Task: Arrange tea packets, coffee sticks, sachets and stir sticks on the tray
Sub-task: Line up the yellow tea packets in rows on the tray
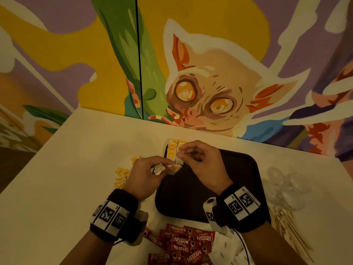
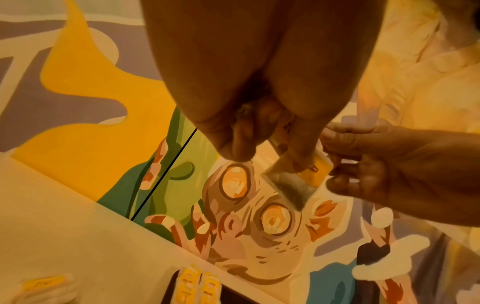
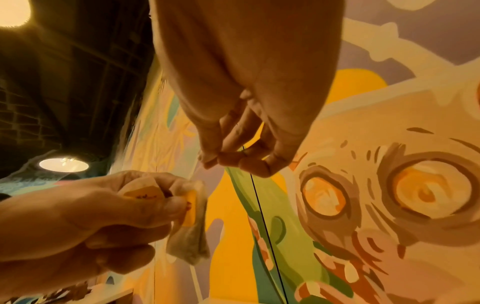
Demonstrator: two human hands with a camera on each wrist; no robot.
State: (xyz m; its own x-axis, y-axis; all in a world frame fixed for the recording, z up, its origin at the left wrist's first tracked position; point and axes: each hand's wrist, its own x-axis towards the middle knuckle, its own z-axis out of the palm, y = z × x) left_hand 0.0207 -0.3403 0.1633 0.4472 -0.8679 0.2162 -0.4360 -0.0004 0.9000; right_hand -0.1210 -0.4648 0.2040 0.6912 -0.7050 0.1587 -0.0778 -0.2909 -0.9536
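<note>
My left hand (image 1: 162, 167) pinches a tea packet (image 2: 288, 185), a pale bag with a yellow tag, just above the dark tray's (image 1: 219, 197) far left corner. Crumpled white paper also sits in that palm. My right hand (image 1: 181, 151) hovers close beside it with fingertips (image 3: 226, 160) pinched together; nothing plainly shows between them. Yellow tea packets (image 1: 171, 150) stand in a row on the tray's far left corner. More lie loose on the table (image 1: 122, 174) to the left. Red coffee sticks (image 1: 181, 243), white sachets (image 1: 229, 249) and wooden stir sticks (image 1: 286, 226) lie near me.
Clear plastic items (image 1: 282, 188) sit right of the tray. The cream table (image 1: 76, 159) ends at a painted mural wall (image 1: 191, 83) just behind the tray. Its left edge drops off at the far left.
</note>
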